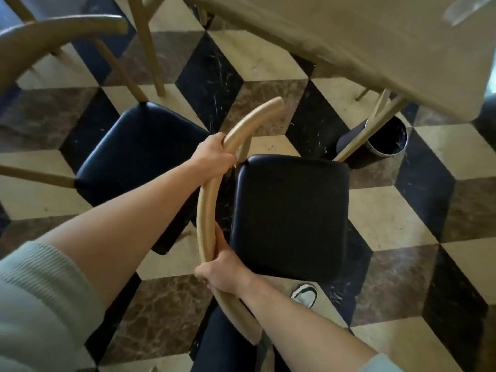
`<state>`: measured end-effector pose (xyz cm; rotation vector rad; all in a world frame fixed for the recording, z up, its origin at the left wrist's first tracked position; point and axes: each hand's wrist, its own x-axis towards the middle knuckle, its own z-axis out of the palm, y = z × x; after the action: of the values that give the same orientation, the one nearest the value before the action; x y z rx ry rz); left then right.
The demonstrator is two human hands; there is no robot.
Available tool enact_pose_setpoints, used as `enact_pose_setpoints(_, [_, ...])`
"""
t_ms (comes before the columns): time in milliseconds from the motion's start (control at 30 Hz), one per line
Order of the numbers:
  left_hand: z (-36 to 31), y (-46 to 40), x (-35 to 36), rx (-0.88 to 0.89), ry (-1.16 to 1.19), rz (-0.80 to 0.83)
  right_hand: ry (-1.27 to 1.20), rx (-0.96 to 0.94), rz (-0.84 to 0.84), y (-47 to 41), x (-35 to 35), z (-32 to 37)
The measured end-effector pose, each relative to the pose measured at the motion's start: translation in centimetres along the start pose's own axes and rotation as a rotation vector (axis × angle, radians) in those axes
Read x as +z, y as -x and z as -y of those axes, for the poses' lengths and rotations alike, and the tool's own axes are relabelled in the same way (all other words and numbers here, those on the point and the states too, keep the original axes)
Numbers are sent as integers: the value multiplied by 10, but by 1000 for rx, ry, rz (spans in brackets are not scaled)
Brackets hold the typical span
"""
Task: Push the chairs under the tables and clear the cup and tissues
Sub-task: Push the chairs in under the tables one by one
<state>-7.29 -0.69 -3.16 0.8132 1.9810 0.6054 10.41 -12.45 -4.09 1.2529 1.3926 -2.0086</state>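
Observation:
A chair with a black padded seat (290, 213) and a curved tan wooden backrest (206, 200) stands in front of me. My left hand (213, 154) grips the upper part of that backrest. My right hand (224, 275) grips its lower part. The seat faces a beige table (375, 49) at the upper right and lies clear of the table's edge. A second chair with a black seat (139, 154) stands just left of the first. A blurred pale object (464, 9) lies on the table's far right; I cannot tell what it is.
A dark round bin (386, 140) stands on the floor under the table's near corner, beside a tan table leg. Another curved chair back (53, 33) rises at the upper left. The floor is tiled in black, cream and brown. My shoe (304, 294) shows below the seat.

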Motion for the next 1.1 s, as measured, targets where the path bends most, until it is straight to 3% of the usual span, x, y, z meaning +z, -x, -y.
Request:
enact_pose_setpoints(400, [28, 1, 10, -143, 230, -199, 145, -44, 62, 16, -69, -8])
enact_pose_setpoints(700, [20, -16, 19, -346, 449, -442, 582, -62, 134, 16, -163, 30])
enact_pose_setpoints(833, [-10, -29, 38, -459, 569, -519, 833, -108, 73, 15, -236, 49])
enact_pose_setpoints(1000, [-57, -51, 59, -538, 726, -455, 1097, -171, -110, 21, -313, 64])
enact_pose_setpoints(1100, [-82, -61, 86, -533, 780, -456, 1173, -185, -109, 28, -356, 66])
